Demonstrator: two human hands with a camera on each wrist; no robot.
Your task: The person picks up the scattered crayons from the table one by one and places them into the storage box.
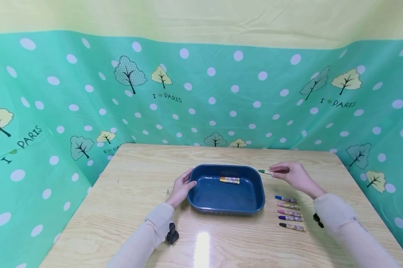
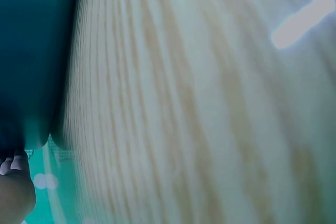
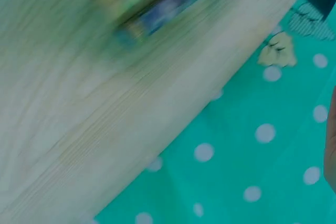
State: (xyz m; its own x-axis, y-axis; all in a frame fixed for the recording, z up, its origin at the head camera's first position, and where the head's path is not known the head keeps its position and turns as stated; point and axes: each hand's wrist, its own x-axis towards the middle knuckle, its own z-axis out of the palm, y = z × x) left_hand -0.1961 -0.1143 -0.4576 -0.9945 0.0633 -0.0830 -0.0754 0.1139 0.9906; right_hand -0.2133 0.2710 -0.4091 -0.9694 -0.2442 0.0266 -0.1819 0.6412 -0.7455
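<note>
A dark blue plastic basin (image 1: 225, 197) sits on the table, an orange crayon (image 1: 224, 178) and a yellow crayon (image 1: 229, 181) lying inside near its far wall. My left hand (image 1: 181, 189) grips the basin's left rim, thumb over the edge and fingers along the outside; the left wrist view shows the basin's wall (image 2: 31, 56) close by. Just past the right rim, my right hand (image 1: 292, 175) pinches a green crayon (image 1: 264, 172) above the table, its tip toward the basin. Only a sliver of the right hand (image 3: 331, 145) enters the right wrist view.
Right of the basin lies a column of several crayons, from a blue one (image 1: 286, 199) to a black one (image 1: 292, 227); some appear blurred in the right wrist view. A green dotted cloth (image 1: 221, 93) hangs around the wooden table (image 1: 138, 175).
</note>
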